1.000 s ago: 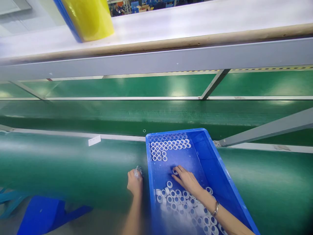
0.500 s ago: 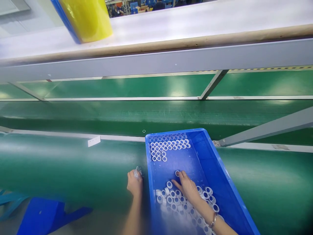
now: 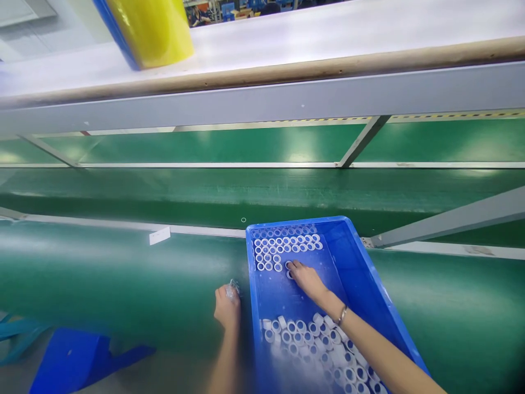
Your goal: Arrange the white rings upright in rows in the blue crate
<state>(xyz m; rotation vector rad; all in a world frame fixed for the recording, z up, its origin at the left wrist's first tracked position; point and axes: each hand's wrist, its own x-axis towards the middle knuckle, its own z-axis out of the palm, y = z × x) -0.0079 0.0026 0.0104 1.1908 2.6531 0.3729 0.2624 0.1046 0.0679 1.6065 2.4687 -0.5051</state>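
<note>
Inside the blue plastic bin (image 3: 379, 284), my right hand (image 3: 307, 280) reaches over the floor with its fingers closed on a white ring (image 3: 288, 265). A second white ring (image 3: 289, 274) shows right by the fingertips; whether it is gripped too is unclear. Just left of the fingers, white rings (image 3: 278, 267) stand in neat rows at the bin's far left. Closer to me lies a loose heap of rings (image 3: 301, 326), some tipped on their sides. Left of the bin, my left hand (image 3: 227, 309) is closed around crumpled clear plastic (image 3: 232, 290) above the green surface.
A white slip (image 3: 159, 236) rests at the far edge of the green belt surface (image 3: 102, 268). Grey metal struts (image 3: 455, 216) and a long rail run beyond the bin. A yellow and blue object (image 3: 151, 33) stands on the upper shelf. Lower left is a blue object (image 3: 69, 358).
My right hand has moved away from me, from near the loose heap to the end of the neat rows, carrying a white ring. My left hand stays nearly where it was.
</note>
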